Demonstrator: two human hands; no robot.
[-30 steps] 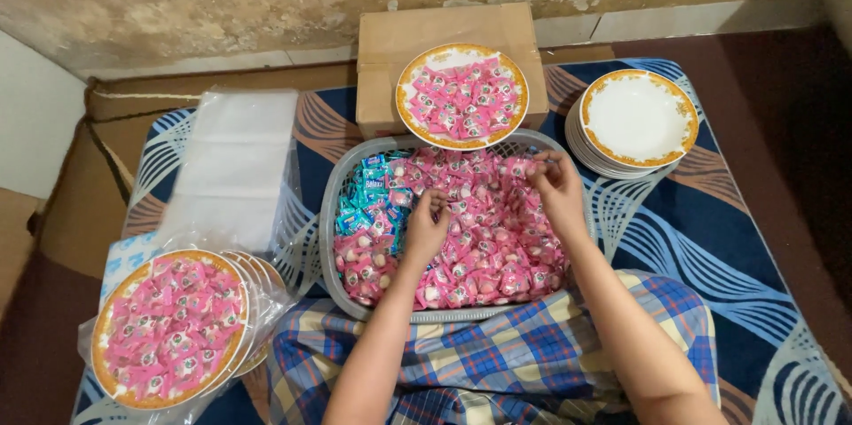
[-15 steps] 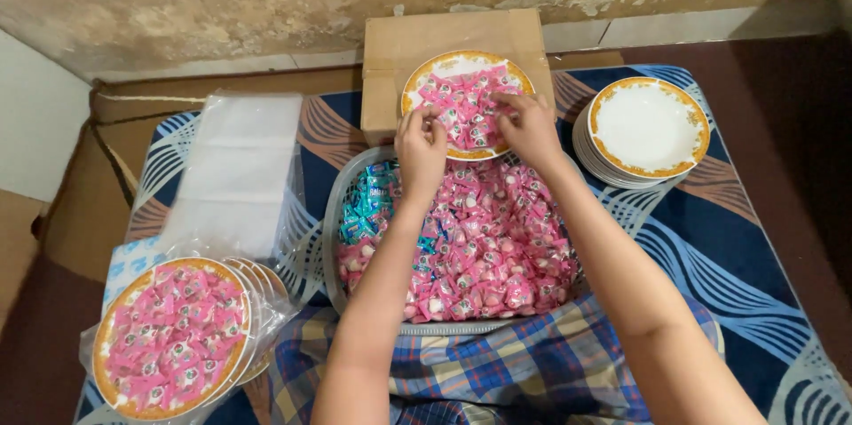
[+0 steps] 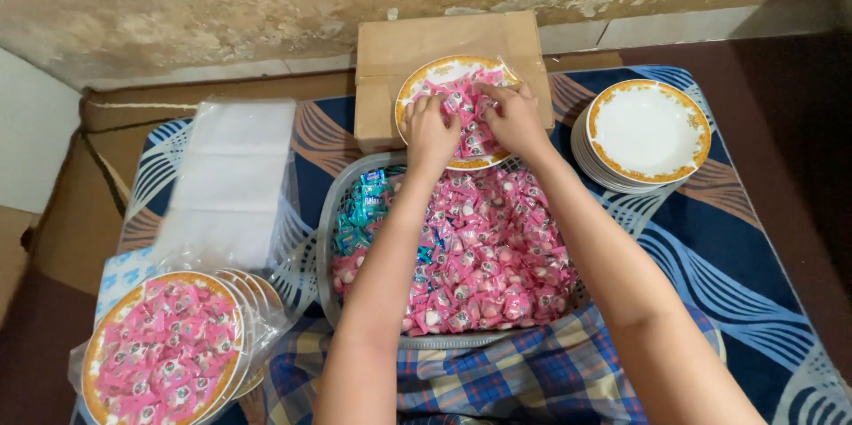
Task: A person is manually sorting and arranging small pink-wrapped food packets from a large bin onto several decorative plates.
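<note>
Pink wrapped candies [image 3: 469, 119] are pinched in the curled fingers of the left hand [image 3: 429, 130] and right hand [image 3: 513, 119] over the gold-rimmed plate [image 3: 417, 88] on the far cardboard box [image 3: 390, 61]. They are best spread evenly, kept inside the rim. The basket [image 3: 327, 239] of candies lies nearer.

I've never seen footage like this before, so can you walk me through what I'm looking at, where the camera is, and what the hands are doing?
There is no machine here. The camera sits on a person's head and looks down, so the two bare arms reaching forward are that person's own. The left hand and right hand both rest on pink wrapped sweets heaped on a gold-rimmed plate, which sits on a cardboard box. Whether the fingers grip any sweets cannot be seen. Nearer the person is a grey basket full of pink and some blue sweets. To the right stands a stack of empty plates; at lower left, a filled plate in a clear bag; beside it, clear plastic bags.
</note>
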